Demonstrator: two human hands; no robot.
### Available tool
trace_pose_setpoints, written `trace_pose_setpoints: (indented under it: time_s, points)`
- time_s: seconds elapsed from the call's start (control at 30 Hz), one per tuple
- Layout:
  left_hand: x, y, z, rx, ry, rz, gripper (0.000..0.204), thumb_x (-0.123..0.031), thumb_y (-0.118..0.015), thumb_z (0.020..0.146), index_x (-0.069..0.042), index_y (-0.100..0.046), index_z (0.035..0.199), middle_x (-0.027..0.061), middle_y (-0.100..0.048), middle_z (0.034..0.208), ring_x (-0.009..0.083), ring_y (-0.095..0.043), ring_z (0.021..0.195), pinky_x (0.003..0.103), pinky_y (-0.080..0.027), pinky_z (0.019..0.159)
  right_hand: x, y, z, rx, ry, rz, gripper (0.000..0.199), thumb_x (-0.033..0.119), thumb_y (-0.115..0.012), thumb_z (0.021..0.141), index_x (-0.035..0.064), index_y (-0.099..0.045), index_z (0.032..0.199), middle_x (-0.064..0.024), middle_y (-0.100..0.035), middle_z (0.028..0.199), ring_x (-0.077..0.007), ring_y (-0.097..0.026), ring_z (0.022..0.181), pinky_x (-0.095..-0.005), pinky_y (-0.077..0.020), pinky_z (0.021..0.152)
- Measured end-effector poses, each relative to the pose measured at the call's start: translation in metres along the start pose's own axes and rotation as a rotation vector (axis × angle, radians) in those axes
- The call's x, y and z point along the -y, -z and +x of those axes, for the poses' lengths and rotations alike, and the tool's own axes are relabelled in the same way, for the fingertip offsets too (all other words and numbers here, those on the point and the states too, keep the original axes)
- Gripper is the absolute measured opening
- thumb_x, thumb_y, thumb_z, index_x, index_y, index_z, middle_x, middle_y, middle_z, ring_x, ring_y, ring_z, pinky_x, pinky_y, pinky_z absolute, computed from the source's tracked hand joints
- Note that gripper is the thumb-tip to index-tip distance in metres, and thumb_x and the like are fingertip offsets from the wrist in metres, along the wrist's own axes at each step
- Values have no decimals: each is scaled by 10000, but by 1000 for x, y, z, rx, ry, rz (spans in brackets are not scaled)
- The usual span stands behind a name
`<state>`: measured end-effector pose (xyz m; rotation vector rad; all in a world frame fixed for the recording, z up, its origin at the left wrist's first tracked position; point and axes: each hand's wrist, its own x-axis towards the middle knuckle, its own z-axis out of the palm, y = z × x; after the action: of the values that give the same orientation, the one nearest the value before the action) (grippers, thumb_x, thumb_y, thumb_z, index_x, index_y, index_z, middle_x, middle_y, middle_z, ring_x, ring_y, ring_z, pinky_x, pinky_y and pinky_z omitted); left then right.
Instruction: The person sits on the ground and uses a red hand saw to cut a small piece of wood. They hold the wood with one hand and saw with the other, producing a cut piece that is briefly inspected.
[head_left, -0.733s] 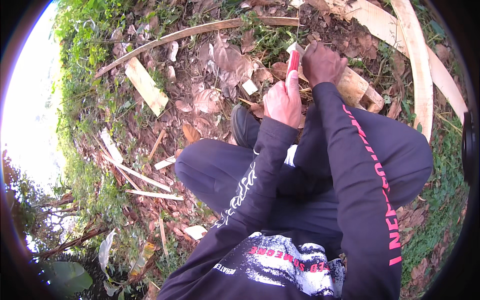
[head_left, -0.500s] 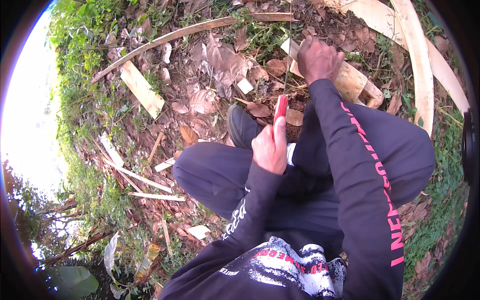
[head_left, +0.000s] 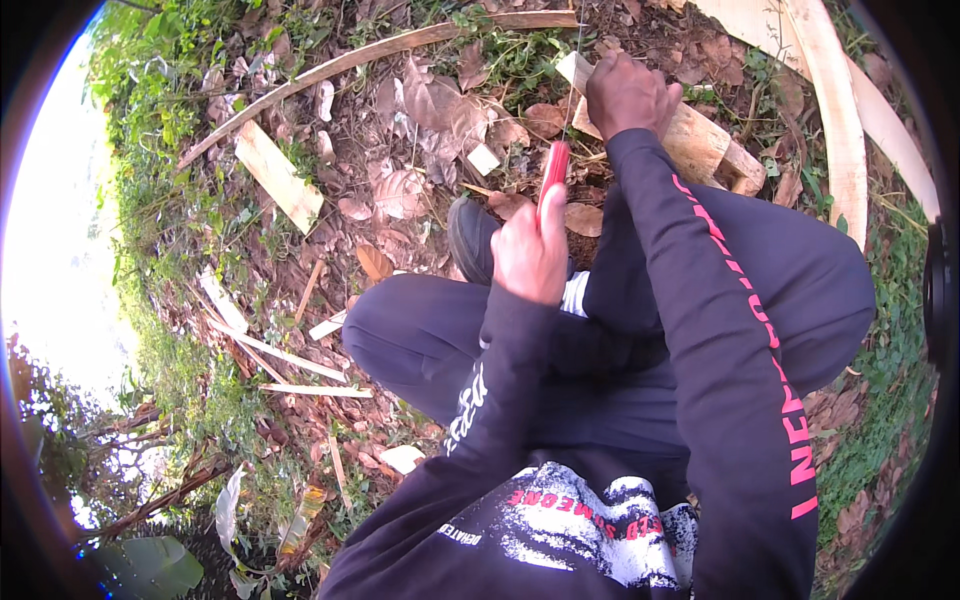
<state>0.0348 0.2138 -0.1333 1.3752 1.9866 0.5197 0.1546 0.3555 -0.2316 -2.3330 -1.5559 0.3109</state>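
Note:
My left hand [head_left: 530, 248] is closed around the red handle [head_left: 554, 172] of a hand saw, thumb laid along its top. The thin saw blade [head_left: 574, 95] appears almost edge-on and runs away from me beside a pale piece of wood [head_left: 577, 72]. My right hand [head_left: 632, 96] presses down on that wood with its fingers curled over it, and they hide much of it. Under and beside the right hand lies a thicker wood block [head_left: 698, 145]. Whether the blade's teeth touch the wood cannot be made out.
Long curved planks [head_left: 838, 110] lie at the far right. A thin bent strip [head_left: 380, 55] crosses the far left ground. An offcut board [head_left: 278, 178] and several slivers are scattered over dry leaves. My bent legs [head_left: 420, 335] and a dark shoe [head_left: 470, 240] are close to the saw.
My left hand and the saw handle have moved forward, away from my body. My right hand stays on the wood, shifted only slightly in view.

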Motion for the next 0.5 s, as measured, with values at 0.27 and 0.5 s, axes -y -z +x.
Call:
trace_pose_setpoints:
  time_s: [0.27,0.5]
  points:
    - [14,3,-23,20,28,-8,549,-427,-547,992,30,-578,689,271,-554,602,441,-575,558,508,-428,545,-7,-7,14,51,-16,-24,441,334,-363,968,75,-710,883,-190,-710,869,-356,-647,875,-463,-382,836]
    - [-37,-11,44,-46,-49,6,561,-422,-515,1006,52,-591,716,285,-584,657,476,-589,654,543,-438,622,4,3,18,22,-6,-22,454,348,-360,953,95,-723,852,-194,-707,813,-361,-677,812,-455,-378,827]
